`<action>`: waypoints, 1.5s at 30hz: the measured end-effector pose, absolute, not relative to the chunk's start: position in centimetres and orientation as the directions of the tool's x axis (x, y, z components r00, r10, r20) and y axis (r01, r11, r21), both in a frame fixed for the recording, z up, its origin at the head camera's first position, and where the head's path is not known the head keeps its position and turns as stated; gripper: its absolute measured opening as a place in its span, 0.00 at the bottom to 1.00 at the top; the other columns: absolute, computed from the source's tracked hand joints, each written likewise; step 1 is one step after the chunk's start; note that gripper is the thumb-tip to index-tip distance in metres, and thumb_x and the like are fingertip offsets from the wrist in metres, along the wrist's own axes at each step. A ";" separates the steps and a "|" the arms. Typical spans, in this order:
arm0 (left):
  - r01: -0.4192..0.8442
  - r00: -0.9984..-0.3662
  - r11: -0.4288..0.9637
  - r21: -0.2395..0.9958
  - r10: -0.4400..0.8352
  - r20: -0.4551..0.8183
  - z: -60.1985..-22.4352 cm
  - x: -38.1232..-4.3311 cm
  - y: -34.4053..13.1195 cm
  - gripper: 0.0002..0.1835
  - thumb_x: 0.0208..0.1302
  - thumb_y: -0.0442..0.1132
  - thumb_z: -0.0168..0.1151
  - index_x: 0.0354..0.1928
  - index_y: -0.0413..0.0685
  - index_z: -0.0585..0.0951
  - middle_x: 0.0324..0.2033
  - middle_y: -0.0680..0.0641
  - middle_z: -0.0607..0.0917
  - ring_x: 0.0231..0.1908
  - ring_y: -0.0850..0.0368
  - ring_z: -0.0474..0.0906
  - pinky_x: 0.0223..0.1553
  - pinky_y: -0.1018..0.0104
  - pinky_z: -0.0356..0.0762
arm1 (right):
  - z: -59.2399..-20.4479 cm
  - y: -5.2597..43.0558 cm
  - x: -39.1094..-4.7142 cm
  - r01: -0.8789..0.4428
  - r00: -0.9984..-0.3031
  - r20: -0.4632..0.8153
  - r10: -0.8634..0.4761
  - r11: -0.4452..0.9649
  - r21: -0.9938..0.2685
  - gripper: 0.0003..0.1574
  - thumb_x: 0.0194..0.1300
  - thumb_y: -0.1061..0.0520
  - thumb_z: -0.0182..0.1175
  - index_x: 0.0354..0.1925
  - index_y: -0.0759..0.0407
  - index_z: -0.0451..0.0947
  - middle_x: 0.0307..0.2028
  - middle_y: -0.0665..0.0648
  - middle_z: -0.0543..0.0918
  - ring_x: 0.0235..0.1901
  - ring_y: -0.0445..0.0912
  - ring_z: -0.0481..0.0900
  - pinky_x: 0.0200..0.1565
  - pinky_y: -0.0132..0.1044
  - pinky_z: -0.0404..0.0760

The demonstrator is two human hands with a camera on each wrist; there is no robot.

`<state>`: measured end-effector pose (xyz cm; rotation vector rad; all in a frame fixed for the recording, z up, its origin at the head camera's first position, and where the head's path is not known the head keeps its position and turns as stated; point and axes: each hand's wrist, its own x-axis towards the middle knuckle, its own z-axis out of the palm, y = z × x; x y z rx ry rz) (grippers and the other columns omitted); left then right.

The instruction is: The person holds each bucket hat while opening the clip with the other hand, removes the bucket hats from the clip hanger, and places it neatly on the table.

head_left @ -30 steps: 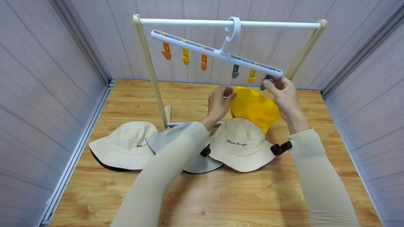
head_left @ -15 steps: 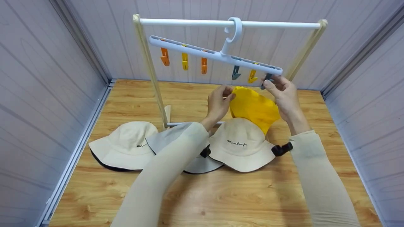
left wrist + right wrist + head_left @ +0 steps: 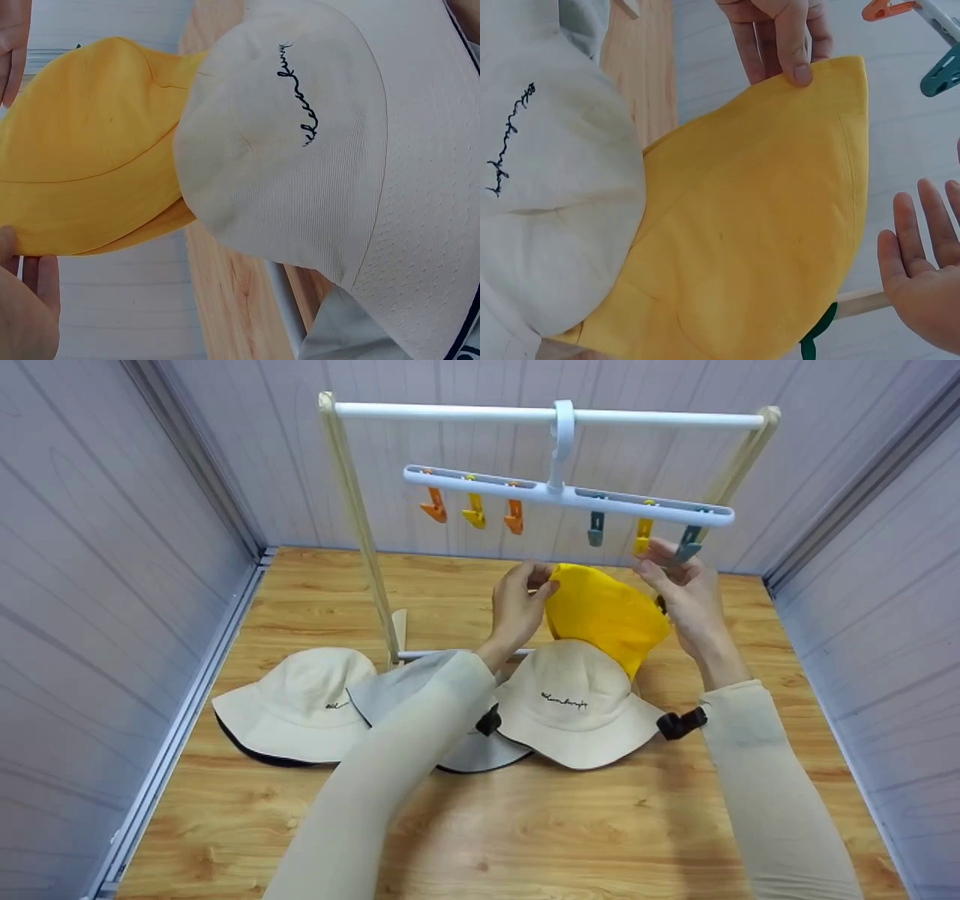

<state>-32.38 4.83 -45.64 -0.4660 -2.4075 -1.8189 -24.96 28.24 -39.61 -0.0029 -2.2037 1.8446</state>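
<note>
A yellow bucket hat (image 3: 604, 611) is held up behind a cream bucket hat (image 3: 574, 682), which covers its lower part. My left hand (image 3: 517, 604) pinches the yellow hat's upper brim edge between thumb and fingers, as the right wrist view also shows. My right hand (image 3: 694, 600) is raised beside the hat with fingers spread, holding nothing. Just above it, a yellow clip (image 3: 643, 529) and a grey clip (image 3: 688, 544) dangle from the right end of a white clip hanger (image 3: 517, 491). A small dark green piece (image 3: 821, 326) shows at the yellow hat's edge.
The hanger hooks over the white rod (image 3: 450, 412) of a wooden stand (image 3: 352, 517). Orange, yellow and grey clips hang along it. Another cream hat (image 3: 311, 690) and a grey hat (image 3: 480, 750) lie on the wooden surface, the grey one partly behind my left arm.
My right hand has let go of the grey end clip and shifted slightly right. The hanger has swung rightward and sits more level. My left hand keeps its pinch on the yellow hat.
</note>
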 end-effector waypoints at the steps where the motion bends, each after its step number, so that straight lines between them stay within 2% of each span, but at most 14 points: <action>1: 0.291 -0.950 0.247 0.924 0.185 0.249 -45.6 -32.4 4.8 0.06 0.75 0.38 0.67 0.50 0.49 0.85 0.46 0.52 0.86 0.48 0.61 0.83 0.53 0.74 0.83 | -39.7 28.4 -24.8 -0.164 -0.964 0.203 0.173 0.220 -0.962 0.28 0.77 0.51 0.64 0.71 0.56 0.76 0.60 0.53 0.83 0.57 0.45 0.82 0.66 0.32 0.77; 6: 0.274 -0.957 0.245 0.930 0.165 0.238 -45.6 -32.4 4.8 0.07 0.75 0.38 0.67 0.51 0.49 0.85 0.46 0.53 0.86 0.48 0.62 0.82 0.53 0.75 0.83 | -40.2 29.5 -24.1 -0.134 -0.960 0.192 0.206 0.268 -0.954 0.30 0.75 0.50 0.67 0.69 0.56 0.78 0.60 0.52 0.85 0.58 0.44 0.82 0.63 0.31 0.79; 12: 0.271 -0.958 0.213 0.939 0.159 0.240 -45.7 -32.5 4.5 0.08 0.75 0.38 0.67 0.52 0.48 0.85 0.47 0.52 0.87 0.49 0.60 0.83 0.53 0.75 0.83 | -41.6 31.4 -22.9 -0.149 -0.950 0.194 0.244 0.190 -0.970 0.25 0.72 0.55 0.70 0.65 0.57 0.81 0.53 0.50 0.86 0.51 0.44 0.84 0.54 0.27 0.82; 20: 0.271 -0.957 0.200 0.941 0.157 0.243 -45.7 -32.2 4.0 0.09 0.75 0.39 0.66 0.53 0.49 0.84 0.48 0.54 0.86 0.49 0.60 0.81 0.55 0.75 0.81 | -43.6 33.4 -21.5 -0.165 -0.937 0.199 0.286 0.140 -0.976 0.28 0.72 0.58 0.70 0.66 0.66 0.78 0.53 0.49 0.86 0.51 0.43 0.83 0.54 0.25 0.81; 24: 0.283 -0.955 0.183 0.942 0.150 0.258 -45.7 -32.1 3.7 0.09 0.73 0.39 0.68 0.51 0.49 0.85 0.46 0.53 0.87 0.48 0.60 0.82 0.54 0.72 0.82 | -44.6 34.0 -21.0 -0.136 -0.934 0.170 0.313 0.127 -0.983 0.29 0.71 0.57 0.71 0.66 0.64 0.79 0.53 0.48 0.86 0.51 0.43 0.83 0.53 0.24 0.82; 30: 0.288 -0.953 0.163 0.944 0.147 0.265 -45.8 -32.1 3.4 0.09 0.72 0.39 0.68 0.51 0.48 0.85 0.45 0.53 0.87 0.48 0.60 0.82 0.55 0.71 0.82 | -46.7 34.3 -20.6 -0.033 -0.936 0.118 0.331 0.252 -0.967 0.30 0.73 0.53 0.70 0.69 0.59 0.78 0.54 0.46 0.85 0.52 0.40 0.83 0.53 0.22 0.81; 32: 0.286 -0.953 0.157 0.945 0.148 0.263 -45.8 -32.1 3.3 0.10 0.72 0.38 0.68 0.52 0.48 0.85 0.46 0.52 0.87 0.48 0.59 0.82 0.56 0.71 0.82 | -47.4 34.3 -20.6 -0.007 -0.938 0.102 0.331 0.277 -0.961 0.32 0.74 0.52 0.69 0.71 0.60 0.76 0.56 0.49 0.85 0.52 0.39 0.83 0.54 0.22 0.81; 38: 0.271 -0.957 0.155 0.950 0.149 0.248 -45.9 -32.0 3.1 0.10 0.73 0.39 0.68 0.53 0.48 0.84 0.47 0.52 0.87 0.50 0.59 0.82 0.57 0.71 0.81 | -49.4 34.2 -21.1 0.041 -0.944 0.056 0.325 0.285 -0.958 0.34 0.76 0.54 0.67 0.73 0.64 0.72 0.66 0.65 0.81 0.53 0.36 0.82 0.55 0.22 0.80; 45: 0.266 -0.960 0.158 0.951 0.132 0.247 -46.0 -32.0 2.9 0.10 0.73 0.39 0.68 0.52 0.48 0.85 0.47 0.52 0.87 0.49 0.59 0.82 0.56 0.72 0.82 | -51.2 33.5 -21.8 0.103 -0.946 0.008 0.325 0.323 -0.941 0.34 0.77 0.55 0.65 0.74 0.64 0.71 0.68 0.68 0.78 0.57 0.39 0.79 0.56 0.21 0.78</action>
